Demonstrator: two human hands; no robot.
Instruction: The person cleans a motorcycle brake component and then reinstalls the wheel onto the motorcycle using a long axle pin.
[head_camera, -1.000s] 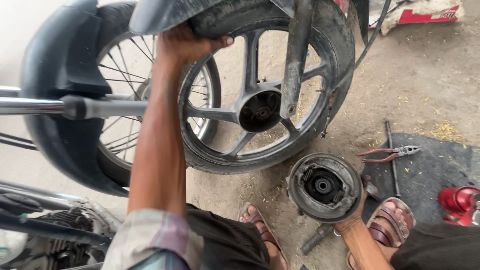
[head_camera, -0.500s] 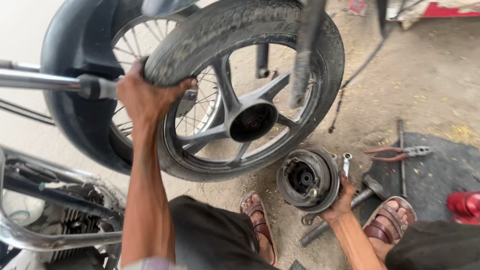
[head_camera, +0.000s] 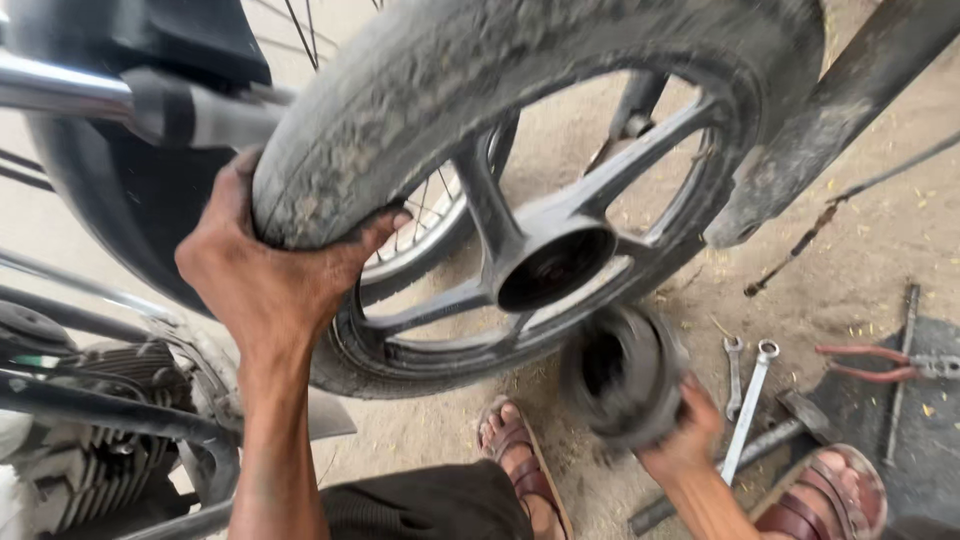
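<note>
My left hand grips the dusty tyre of a motorcycle wheel with grey cast spokes, held up off the ground and tilted. Its open hub faces me. My right hand holds a round dark brake drum plate lifted just below and right of the hub; the plate is blurred. A dirty fork leg slants down beside the tyre's right edge.
Two spanners and a hammer lie on the sandy ground at the right, with red-handled pliers on a dark mat. My sandalled feet are below. Another motorcycle's engine and chrome bar stand at left.
My right hand has lifted the brake drum plate off the ground toward the hub. The wheel has come closer and tilted, with my left hand still on the tyre.
</note>
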